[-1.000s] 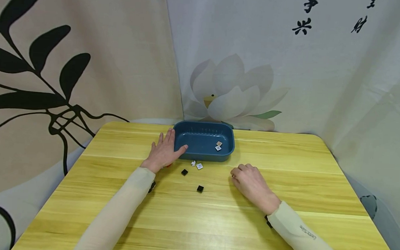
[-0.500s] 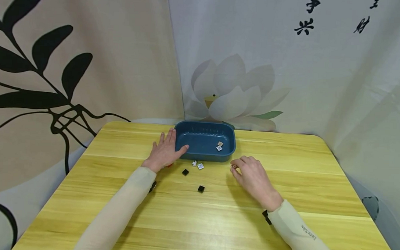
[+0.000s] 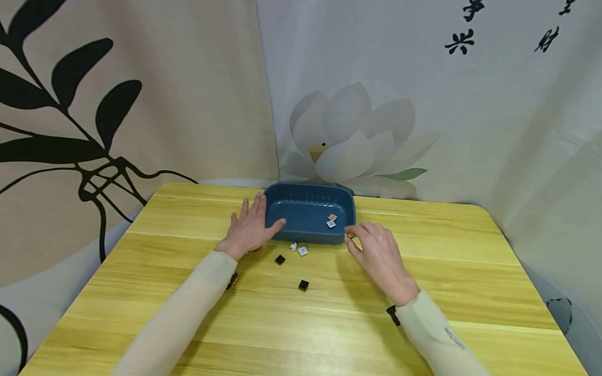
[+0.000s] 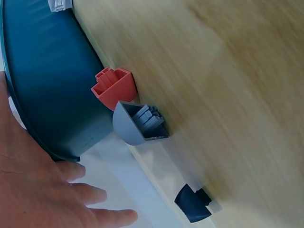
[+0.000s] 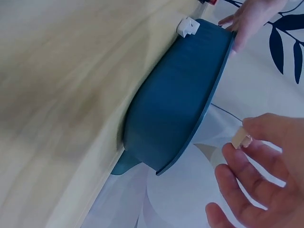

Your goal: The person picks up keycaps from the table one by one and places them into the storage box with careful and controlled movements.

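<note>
My right hand pinches a small peach keycap between thumb and fingertips, close to the right front corner of a blue plastic bin. My left hand lies with straight fingers along the bin's left end, thumb over the front rim. Inside the bin, toward the right, are a white keycap and an orange-tinted keycap. The left wrist view shows a red keycap and a grey keycap on the table beside the bin, their hollow undersides showing.
Two white keycaps, one of them upturned, sit before the bin's front wall. Nearer the person lie two black keycaps, the closer one toward mid-table. A printed curtain hangs behind the wooden table.
My right hand has risen from the table and moved forward and left to the bin's corner, bringing the peach keycap with it. My left hand stays at the bin's left end.
</note>
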`<state>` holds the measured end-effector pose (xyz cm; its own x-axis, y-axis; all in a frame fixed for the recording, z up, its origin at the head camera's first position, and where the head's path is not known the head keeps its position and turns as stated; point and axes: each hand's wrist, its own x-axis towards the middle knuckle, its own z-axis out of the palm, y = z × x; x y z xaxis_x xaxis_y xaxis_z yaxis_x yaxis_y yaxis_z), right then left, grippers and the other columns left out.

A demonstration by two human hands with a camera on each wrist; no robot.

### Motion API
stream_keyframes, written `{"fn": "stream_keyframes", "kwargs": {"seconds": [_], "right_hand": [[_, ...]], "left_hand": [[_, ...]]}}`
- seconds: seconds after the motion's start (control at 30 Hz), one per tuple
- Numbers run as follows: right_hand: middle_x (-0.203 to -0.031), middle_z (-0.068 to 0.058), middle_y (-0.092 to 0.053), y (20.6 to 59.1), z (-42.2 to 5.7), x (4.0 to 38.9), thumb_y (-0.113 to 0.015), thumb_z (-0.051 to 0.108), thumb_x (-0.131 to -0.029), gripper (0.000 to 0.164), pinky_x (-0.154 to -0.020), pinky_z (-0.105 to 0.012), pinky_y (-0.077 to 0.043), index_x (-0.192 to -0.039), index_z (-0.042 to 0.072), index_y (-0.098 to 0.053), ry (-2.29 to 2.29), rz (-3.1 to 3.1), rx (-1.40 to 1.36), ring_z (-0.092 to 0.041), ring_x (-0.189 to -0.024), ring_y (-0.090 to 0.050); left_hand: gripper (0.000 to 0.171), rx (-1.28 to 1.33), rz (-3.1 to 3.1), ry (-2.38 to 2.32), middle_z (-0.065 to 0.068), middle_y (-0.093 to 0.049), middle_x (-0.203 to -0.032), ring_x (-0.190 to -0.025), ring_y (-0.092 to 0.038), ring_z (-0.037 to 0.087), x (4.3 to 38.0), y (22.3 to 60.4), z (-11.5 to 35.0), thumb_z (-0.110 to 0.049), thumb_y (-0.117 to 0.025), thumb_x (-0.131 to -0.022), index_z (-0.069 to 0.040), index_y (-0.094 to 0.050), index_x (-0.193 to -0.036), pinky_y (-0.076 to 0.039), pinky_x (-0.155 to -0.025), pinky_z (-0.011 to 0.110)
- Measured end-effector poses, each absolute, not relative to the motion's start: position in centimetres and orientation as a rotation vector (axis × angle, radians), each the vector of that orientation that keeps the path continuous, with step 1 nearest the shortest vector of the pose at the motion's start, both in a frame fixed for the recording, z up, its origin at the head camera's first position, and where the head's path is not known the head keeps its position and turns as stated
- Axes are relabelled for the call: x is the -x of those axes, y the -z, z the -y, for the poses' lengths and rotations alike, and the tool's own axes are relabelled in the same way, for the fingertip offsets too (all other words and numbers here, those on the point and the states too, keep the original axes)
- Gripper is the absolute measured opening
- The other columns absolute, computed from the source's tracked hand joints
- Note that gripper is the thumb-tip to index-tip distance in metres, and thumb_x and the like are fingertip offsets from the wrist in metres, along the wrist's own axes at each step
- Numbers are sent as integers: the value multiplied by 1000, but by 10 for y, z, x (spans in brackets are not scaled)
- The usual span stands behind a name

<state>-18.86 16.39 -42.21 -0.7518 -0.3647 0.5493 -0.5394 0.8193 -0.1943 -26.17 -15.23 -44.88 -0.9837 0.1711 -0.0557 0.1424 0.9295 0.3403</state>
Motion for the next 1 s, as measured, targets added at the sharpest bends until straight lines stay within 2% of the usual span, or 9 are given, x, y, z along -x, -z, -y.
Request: {"fn": "stream_keyframes", "kwargs": {"seconds": [0.13,0.53,1.0], "right_hand": [[-92,-7,-73,420,-161,194,-79,14,-93,15,-65,-40,-51,-105,5,-80,-477,2510,-654,-26,-76,-62],[-99,-6,-73,413,-149,218,-76,21,-97,24,-65,-38,-50,-117,10,-79,-451,2528,-613,-25,-81,-65],[-98,-9,-73,428,-135,256,-74,21,-98,21,-69,-42,-54,-114,9,-81,-358,2741,-581,-28,-84,-65]], "left_hand": [[106,-248,-3002,-520,14,-1,-174,-157,1,45,262,448,151,-78,-36,-98,-5,-2,-166,-11,-117,74],[106,-276,-2993,-478,14,-1,-173,-157,2,44,263,448,137,-78,-35,-97,-3,-4,-166,-10,-118,73],[105,-282,-3001,-506,13,-1,-174,-157,0,44,263,451,136,-77,-36,-97,-5,-3,-166,-11,-118,73]]}}
